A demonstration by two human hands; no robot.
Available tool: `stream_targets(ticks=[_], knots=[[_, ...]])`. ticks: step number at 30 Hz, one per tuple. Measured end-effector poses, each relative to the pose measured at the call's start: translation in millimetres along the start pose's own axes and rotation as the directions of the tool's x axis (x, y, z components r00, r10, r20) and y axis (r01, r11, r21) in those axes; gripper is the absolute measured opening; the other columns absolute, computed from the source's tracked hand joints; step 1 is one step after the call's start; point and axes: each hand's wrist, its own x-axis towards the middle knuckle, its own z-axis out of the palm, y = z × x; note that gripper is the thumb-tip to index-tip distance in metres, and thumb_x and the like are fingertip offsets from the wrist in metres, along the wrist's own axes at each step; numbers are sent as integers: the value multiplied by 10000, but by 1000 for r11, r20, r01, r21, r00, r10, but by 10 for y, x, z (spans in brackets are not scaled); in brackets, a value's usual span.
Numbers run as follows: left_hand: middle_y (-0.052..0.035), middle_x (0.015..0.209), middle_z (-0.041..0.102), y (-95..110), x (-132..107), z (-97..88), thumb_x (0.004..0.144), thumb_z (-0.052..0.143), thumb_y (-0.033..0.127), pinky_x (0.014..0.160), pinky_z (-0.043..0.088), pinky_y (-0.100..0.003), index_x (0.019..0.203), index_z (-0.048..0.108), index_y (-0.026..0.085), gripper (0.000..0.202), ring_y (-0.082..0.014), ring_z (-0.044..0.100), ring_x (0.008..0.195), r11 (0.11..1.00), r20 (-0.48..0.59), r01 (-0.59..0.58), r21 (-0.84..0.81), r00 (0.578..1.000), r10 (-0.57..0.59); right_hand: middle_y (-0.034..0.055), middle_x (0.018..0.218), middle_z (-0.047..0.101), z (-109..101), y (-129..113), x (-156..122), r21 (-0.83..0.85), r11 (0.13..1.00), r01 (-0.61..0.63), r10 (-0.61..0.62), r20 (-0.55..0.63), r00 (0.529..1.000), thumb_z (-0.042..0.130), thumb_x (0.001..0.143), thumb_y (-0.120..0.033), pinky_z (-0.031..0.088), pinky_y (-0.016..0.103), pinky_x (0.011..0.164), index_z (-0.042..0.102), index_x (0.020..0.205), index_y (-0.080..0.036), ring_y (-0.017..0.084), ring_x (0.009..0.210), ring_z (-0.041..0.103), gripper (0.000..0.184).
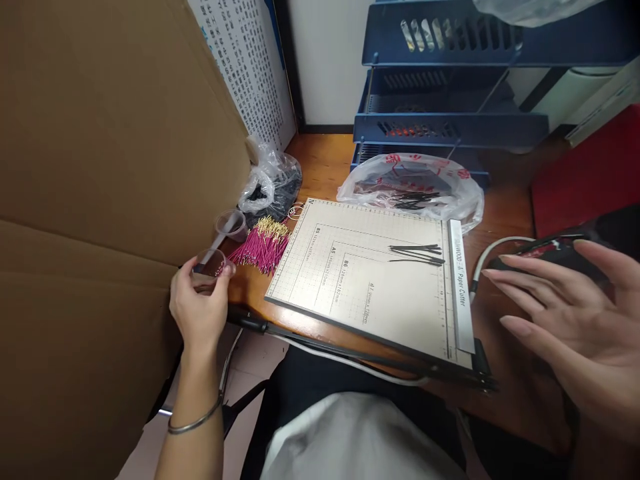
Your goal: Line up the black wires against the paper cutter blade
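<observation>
My left hand is closed on a small clear plastic cup at the desk's left edge, close to a large cardboard sheet. Just right of the cup lies a bundle of magenta wires with gold tips. A second clear cup stands behind it. My right hand hovers open at the right, fingers stretched out toward the left, holding nothing. Between the hands lies a paper cutter board with a few black wire pieces on it.
A clear bag of black parts and a printed plastic bag holding black strips sit behind the board. Blue stacked trays stand at the back. A dark object with a white cable and something red lie at the right.
</observation>
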Motion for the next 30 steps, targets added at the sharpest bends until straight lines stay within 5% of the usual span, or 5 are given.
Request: stream_targets(ticks=[3,9,18,23,30], knots=[[-216,1440,640,-1,150,76,905,720,525,1062,587,-512,1406,661,125,644,-319,753,1007,999,-36,-39,22,999,40,48,1267,781,27,-34,-47,5,1000,-27,27,13,1000,902,649,-6,672,303,1044,600,1494,-436,220,1192,792,995],[-209,1548,564,19,281,284,950,643,411,1242,461,-504,1173,727,170,339,-376,577,1437,990,34,-123,65,992,121,49,1225,790,79,-120,-136,35,989,-141,141,1,990,902,697,-69,672,266,1004,594,1491,-449,202,1142,805,932],[-212,1386,674,76,412,257,880,627,539,1175,494,-521,866,668,196,346,-375,679,1216,994,119,-48,96,992,37,50,1161,812,24,-97,-194,17,984,-176,176,-26,984,898,723,-95,661,267,1020,574,1505,-416,211,1139,813,905],[-169,1156,741,121,437,183,843,665,546,1092,535,-542,1113,705,171,464,-370,703,1064,989,150,10,148,988,-33,48,1120,821,25,-101,-173,14,985,-171,172,-39,984,898,727,-106,671,251,981,588,1493,-414,209,1104,824,882],[-231,1336,630,137,342,214,901,696,483,1159,506,-533,1287,640,127,528,-397,632,1288,994,-16,-74,75,997,75,30,1086,841,63,-68,-156,17,986,-163,164,-29,986,899,719,-117,671,230,934,622,1458,-443,185,1028,838,854]])
